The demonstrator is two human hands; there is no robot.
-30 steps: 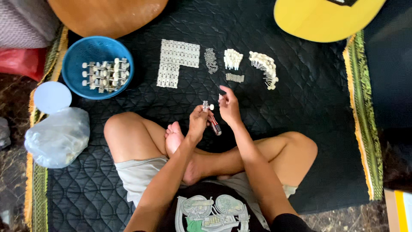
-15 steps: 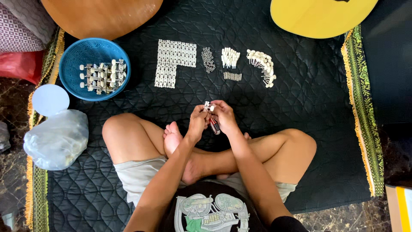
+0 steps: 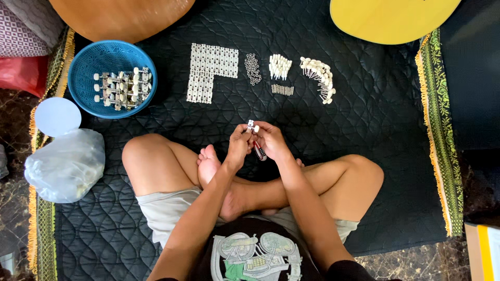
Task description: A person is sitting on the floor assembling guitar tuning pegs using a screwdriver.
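Black quilted mat (image 3: 364,130) under crossed legs, keeps loose parts from rolling.

Blue plastic basket (image 3: 83,62) of assembled tuner strips, far left of hands, out of working reach.

White plates in L-shaped grid (image 3: 208,70), pegs and screws in sorted rows ahead of hands (sorted for easy picking).

Left hand (image 3: 238,148) pinches small metal tuner piece with white knob (image 3: 252,126); right hand (image 3: 272,141) closed around red-handled screwdriver (image 3: 259,152), both raised over ankles, close to body for steadiness.

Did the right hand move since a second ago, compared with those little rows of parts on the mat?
Yes. The right hand drew back from the short row of pins, toward the body, and now meets the left hand around the small part.
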